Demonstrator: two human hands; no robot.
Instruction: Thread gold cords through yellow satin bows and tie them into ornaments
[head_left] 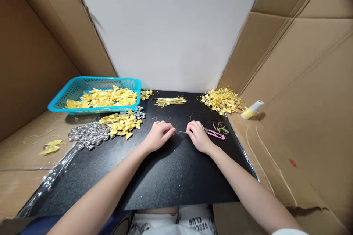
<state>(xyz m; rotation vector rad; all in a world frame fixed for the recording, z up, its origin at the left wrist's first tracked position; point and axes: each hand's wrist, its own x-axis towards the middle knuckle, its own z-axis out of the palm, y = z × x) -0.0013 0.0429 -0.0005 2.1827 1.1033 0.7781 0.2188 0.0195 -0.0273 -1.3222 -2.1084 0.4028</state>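
Note:
A thin yellowish cord (180, 131) is stretched level between my two hands above the black tabletop (165, 180). My left hand (160, 136) pinches one end between thumb and forefinger. The other side is pinched by my right hand (198, 136), and a loose end sticks up beyond its fingers. Just right of that hand lies a pair of pink-handled thread snips (215, 134). Farther back on the table rests a bundle of cut gold cords (171, 101).
A blue basket (95, 111) of yellow bows stands at the back left, with silver beads (91, 134) and loose bows (122, 124) before it. At the right are a heap of corded bows (222, 100), thread scraps (220, 127) and a thread spool (252, 110). Cardboard walls flank the table.

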